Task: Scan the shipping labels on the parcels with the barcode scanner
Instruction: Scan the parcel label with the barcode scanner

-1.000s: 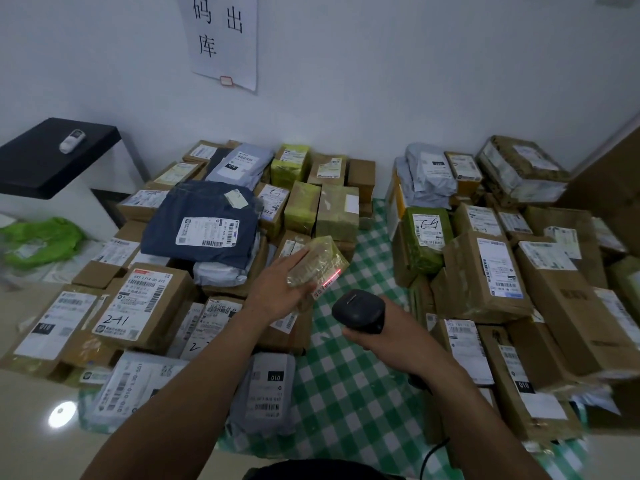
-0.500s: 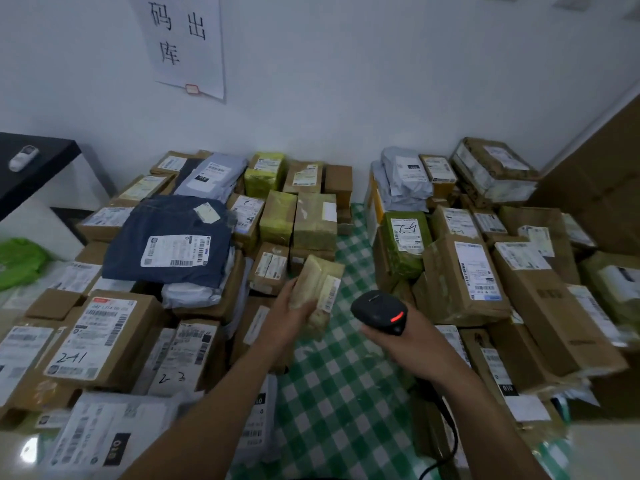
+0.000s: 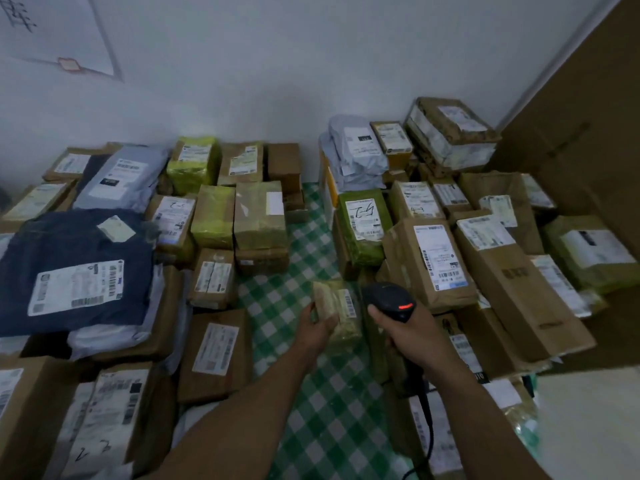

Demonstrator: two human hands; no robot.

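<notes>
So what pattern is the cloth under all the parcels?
Green and white checks on the cloth, seen best in the head view.

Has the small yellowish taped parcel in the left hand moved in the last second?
Yes. The parcel went right, away from the small brown cardboard box, across the green checked cloth toward the right stack.

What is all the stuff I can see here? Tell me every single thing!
small parcel: one, yellowish, centre of view
barcode scanner: one, black, red light, right of the small parcel
blue bag parcel: one, dark blue, atop left pile
parcel piles: two, mostly brown, left and right sides
checked cloth: one, green and white, under the parcel piles
paper sign: one, white, wall, top left
left hand: one, holds the small parcel
right hand: one, grips the barcode scanner
</notes>
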